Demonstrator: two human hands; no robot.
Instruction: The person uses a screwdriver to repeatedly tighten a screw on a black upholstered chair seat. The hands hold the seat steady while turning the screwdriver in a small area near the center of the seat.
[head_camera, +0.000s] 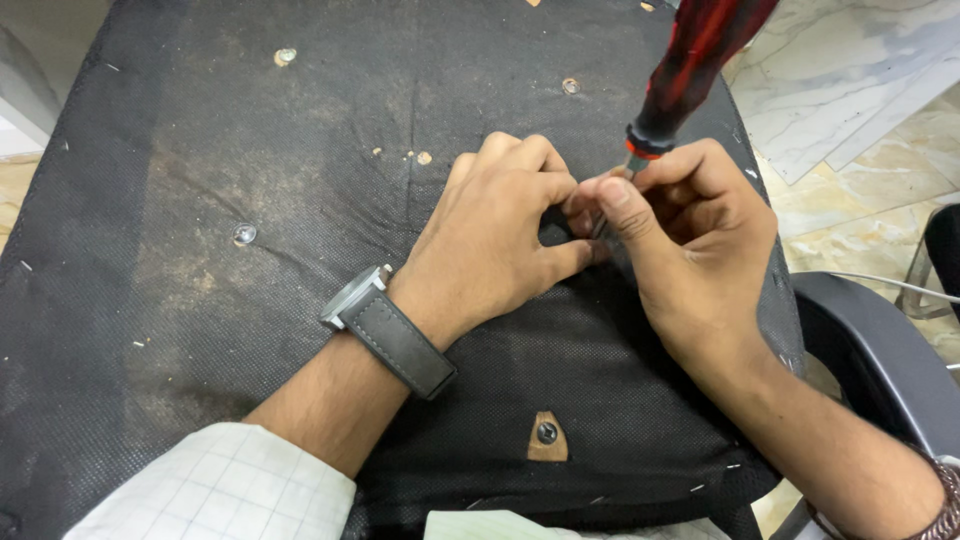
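Both hands meet near the middle of the black fabric underside of an upturned chair seat (250, 330). The right hand (690, 240) is closed around the metal shank of a screwdriver (690, 65), just under its red-and-black handle. The tool's long axis runs from the upper right down toward the point where the fingers meet, the tip hidden behind them. The left hand (500, 240), a grey-strapped wristwatch (385, 325) on its wrist, lies curled on the fabric with fingertips pinched at that same point; whatever it pinches is too covered to tell. The right hand is the nearer one to the handle, which rises away from the person.

One screwdriver is in view. Three pale fastener heads show on the fabric: upper left (285, 57), upper middle (570, 86), left (244, 234). One dark bolt (547, 433) sits in a torn patch near the bottom edge. A black armrest (880, 350) lies to the right.
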